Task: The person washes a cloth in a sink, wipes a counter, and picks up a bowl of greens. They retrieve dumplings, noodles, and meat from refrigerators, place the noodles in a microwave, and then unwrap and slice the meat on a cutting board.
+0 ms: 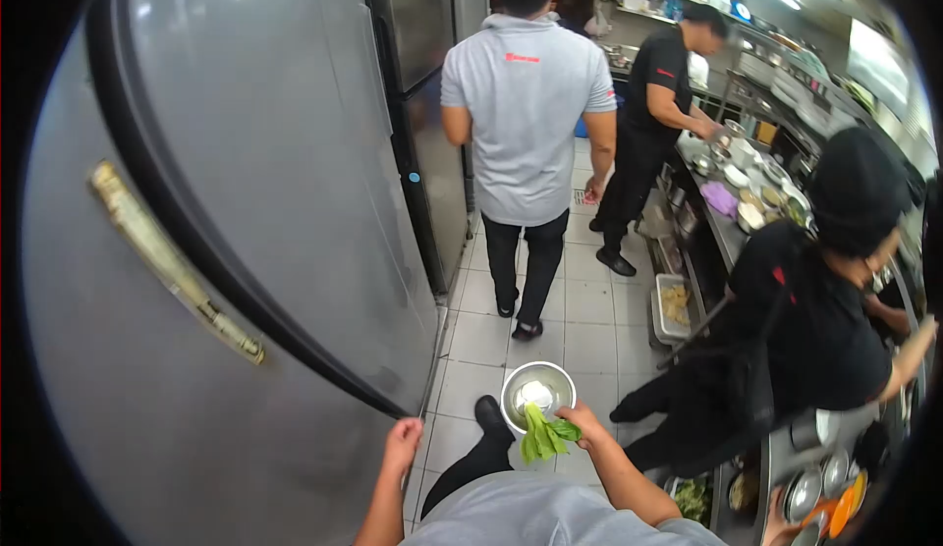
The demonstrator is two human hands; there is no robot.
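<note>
My right hand (580, 418) holds a small steel bowl (537, 389) by its rim together with green leafy vegetables (543, 435); something white lies inside the bowl. My left hand (403, 441) rests with its fingers on the lower edge of a big stainless steel fridge door (246, 251), holding nothing. My dark shoe (488, 413) shows on the tiled floor below the bowl.
A person in a grey shirt (527, 114) walks away down the narrow aisle ahead. Two people in black (658, 104) (815, 320) work at the counter (727, 232) on the right, which carries bowls and pans. A tray of food (674, 305) sits low by the counter.
</note>
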